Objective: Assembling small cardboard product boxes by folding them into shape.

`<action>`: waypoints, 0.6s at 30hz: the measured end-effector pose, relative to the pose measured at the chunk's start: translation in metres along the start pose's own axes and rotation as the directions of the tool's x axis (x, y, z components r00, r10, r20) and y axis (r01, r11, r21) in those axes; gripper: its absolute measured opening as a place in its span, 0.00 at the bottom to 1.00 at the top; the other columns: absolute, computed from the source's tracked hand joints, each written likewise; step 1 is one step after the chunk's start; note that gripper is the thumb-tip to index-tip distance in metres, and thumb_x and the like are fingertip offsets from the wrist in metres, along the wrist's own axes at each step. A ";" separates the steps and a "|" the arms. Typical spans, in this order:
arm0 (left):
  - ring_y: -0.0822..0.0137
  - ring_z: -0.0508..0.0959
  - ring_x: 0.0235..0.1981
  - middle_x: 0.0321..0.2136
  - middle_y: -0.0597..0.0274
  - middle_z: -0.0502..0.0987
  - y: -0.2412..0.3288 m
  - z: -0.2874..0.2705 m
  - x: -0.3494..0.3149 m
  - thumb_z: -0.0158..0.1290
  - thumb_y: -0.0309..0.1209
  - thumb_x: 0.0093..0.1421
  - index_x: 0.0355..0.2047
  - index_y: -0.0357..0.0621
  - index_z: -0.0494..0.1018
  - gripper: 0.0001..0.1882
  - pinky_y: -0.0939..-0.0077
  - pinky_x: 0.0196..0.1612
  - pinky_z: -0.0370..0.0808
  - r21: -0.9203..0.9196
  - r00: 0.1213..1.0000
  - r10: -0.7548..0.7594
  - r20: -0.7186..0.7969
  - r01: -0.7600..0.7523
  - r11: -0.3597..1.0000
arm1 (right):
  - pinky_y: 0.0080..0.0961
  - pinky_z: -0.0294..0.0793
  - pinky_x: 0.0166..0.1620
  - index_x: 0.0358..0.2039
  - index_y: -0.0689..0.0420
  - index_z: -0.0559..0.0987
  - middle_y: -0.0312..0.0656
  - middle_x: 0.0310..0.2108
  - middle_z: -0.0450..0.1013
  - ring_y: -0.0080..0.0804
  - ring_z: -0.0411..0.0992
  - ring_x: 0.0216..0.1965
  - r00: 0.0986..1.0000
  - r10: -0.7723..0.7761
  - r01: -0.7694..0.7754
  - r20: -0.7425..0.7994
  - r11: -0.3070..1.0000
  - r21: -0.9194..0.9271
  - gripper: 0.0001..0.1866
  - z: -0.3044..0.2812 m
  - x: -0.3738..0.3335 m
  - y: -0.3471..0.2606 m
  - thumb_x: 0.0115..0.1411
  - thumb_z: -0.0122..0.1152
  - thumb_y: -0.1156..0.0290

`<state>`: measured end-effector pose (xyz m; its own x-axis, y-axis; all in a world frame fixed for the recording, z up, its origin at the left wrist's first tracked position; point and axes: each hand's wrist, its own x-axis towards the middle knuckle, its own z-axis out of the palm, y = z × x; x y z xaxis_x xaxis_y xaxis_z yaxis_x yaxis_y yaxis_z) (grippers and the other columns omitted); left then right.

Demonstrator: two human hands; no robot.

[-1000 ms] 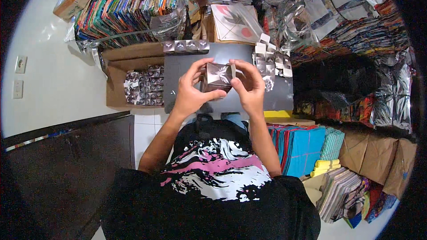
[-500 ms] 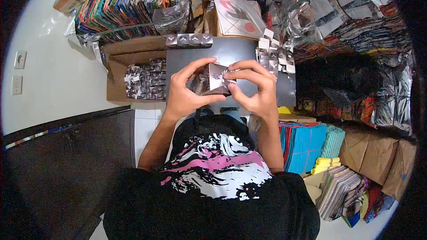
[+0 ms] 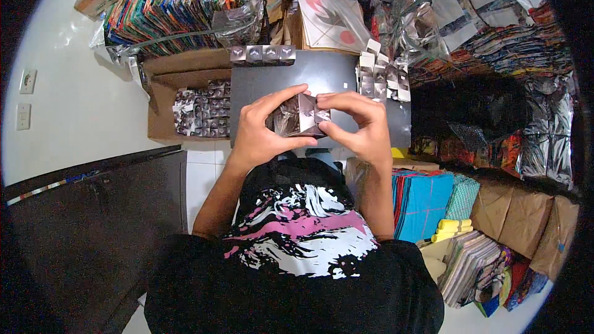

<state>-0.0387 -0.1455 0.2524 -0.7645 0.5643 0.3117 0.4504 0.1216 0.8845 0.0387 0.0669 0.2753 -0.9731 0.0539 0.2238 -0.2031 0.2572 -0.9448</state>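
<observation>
A small dark printed carton (image 3: 288, 119) with a paler grey end is held in the air above the dark grey tabletop (image 3: 315, 69). My left hand (image 3: 255, 128) is wrapped round its left side, thumb along the near edge and fingers along the far edge. The fingertips and thumb of my right hand (image 3: 361, 122) pinch the flap at the carton's right end. Beyond it, a short row of similar small cartons (image 3: 262, 55) stands at the table's far left edge. A heap of pale and dark small cartons (image 3: 378, 79) lies on the right of the table.
An open cardboard box (image 3: 162, 96) holding many small cartons adjoins the table's left side. Tightly packed colourful packets (image 3: 179, 9) and a paper stack with a red-and-grey print (image 3: 331, 25) stand behind. Blue folded goods (image 3: 430, 204) and yellow rolls (image 3: 453, 230) lie at the right.
The carton has come slightly nearer and turned, showing more of its dark side. My right fingers have shifted from the middle of the pale end to the flap at its right.
</observation>
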 end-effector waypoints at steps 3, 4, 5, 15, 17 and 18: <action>0.57 0.84 0.50 0.51 0.54 0.83 0.000 0.000 0.000 0.80 0.40 0.37 0.59 0.45 0.77 0.45 0.63 0.56 0.78 0.008 1.000 0.012 0.012 -0.012 1.000 | 0.33 0.80 0.55 0.39 0.61 0.88 0.48 0.44 0.83 0.40 0.81 0.50 0.999 0.042 -0.040 -0.019 0.997 0.064 0.14 -0.002 -0.003 0.006 0.49 0.75 0.81; 0.56 0.84 0.50 0.51 0.54 0.83 0.001 0.001 0.000 0.80 0.40 0.37 0.59 0.45 0.77 0.45 0.63 0.56 0.78 0.004 1.000 0.010 0.026 -0.010 1.000 | 0.31 0.81 0.53 0.39 0.59 0.89 0.46 0.44 0.83 0.38 0.82 0.48 1.000 -0.017 0.017 -0.003 1.000 0.010 0.14 -0.004 -0.003 0.009 0.48 0.76 0.79; 0.56 0.84 0.50 0.51 0.54 0.83 0.001 0.001 0.000 0.80 0.40 0.37 0.59 0.45 0.77 0.45 0.63 0.56 0.78 0.003 1.000 0.010 0.028 -0.010 1.000 | 0.31 0.81 0.53 0.39 0.59 0.89 0.46 0.44 0.83 0.38 0.82 0.48 1.000 -0.015 0.015 -0.005 1.000 0.009 0.14 -0.005 -0.004 0.009 0.48 0.76 0.79; 0.56 0.85 0.49 0.51 0.54 0.83 0.004 0.004 -0.001 0.80 0.39 0.37 0.58 0.45 0.77 0.45 0.62 0.56 0.78 0.011 0.999 0.016 0.048 -0.016 1.000 | 0.31 0.80 0.53 0.39 0.58 0.89 0.47 0.43 0.84 0.38 0.83 0.47 0.997 -0.004 0.011 0.079 0.996 -0.083 0.15 -0.013 -0.005 0.003 0.48 0.78 0.76; 0.55 0.85 0.49 0.51 0.54 0.83 0.006 0.001 0.000 0.79 0.39 0.37 0.58 0.45 0.77 0.45 0.62 0.55 0.79 0.022 0.999 0.030 0.044 -0.031 0.999 | 0.31 0.80 0.53 0.39 0.58 0.90 0.47 0.43 0.84 0.38 0.83 0.47 0.998 0.007 -0.002 0.062 0.996 -0.085 0.15 -0.010 -0.007 0.001 0.48 0.78 0.76; 0.55 0.85 0.49 0.51 0.54 0.83 0.007 -0.002 0.002 0.79 0.39 0.37 0.58 0.45 0.77 0.45 0.62 0.55 0.79 0.047 0.997 0.024 0.074 -0.028 0.999 | 0.31 0.80 0.53 0.40 0.57 0.89 0.47 0.43 0.84 0.38 0.83 0.48 0.998 0.026 -0.021 0.055 0.995 -0.097 0.15 -0.008 -0.008 0.002 0.48 0.78 0.76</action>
<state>-0.0373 -0.1451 0.2598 -0.7174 0.6256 0.3067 0.4927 0.1443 0.8582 0.0471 0.0747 0.2738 -0.9826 0.0071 0.1856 -0.1715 0.3484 -0.9215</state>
